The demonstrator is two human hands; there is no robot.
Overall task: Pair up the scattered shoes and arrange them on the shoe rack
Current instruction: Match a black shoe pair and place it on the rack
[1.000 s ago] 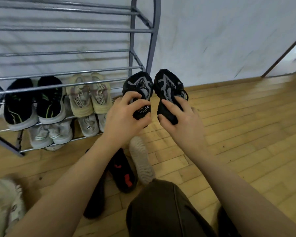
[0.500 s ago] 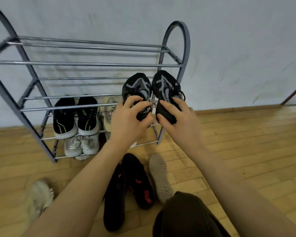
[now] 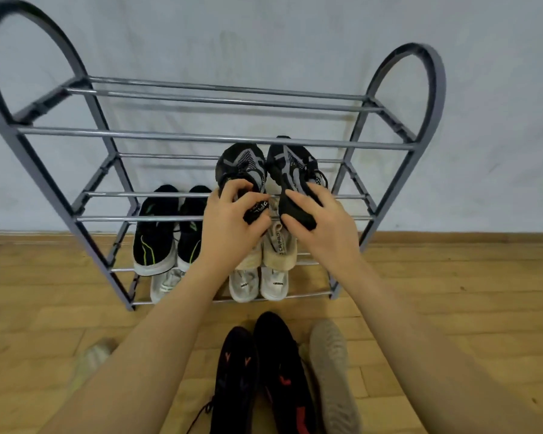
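Note:
A grey metal shoe rack (image 3: 201, 137) with several tiers of rails stands against the white wall. My left hand (image 3: 229, 219) grips the heel of a black-and-grey sneaker (image 3: 243, 162). Its mate (image 3: 290, 170) is held at the heel by my right hand (image 3: 320, 220). Both shoes point toes away over the right part of a middle tier, just under the top front rail. On the tier below sit a black pair with green stripes (image 3: 154, 236) and a beige pair (image 3: 279, 245). White sneakers (image 3: 273, 281) fill the bottom tier.
On the wooden floor in front of the rack lie two black shoes with red marks (image 3: 276, 371), a beige shoe sole-up (image 3: 333, 371) to their right, and a blurred pale shoe (image 3: 90, 361) at the left. The top tier holds nothing.
Both hands have carried the black-and-grey pair up and forward into the rack, level with a middle tier. The view has tilted up, so the whole rack now shows.

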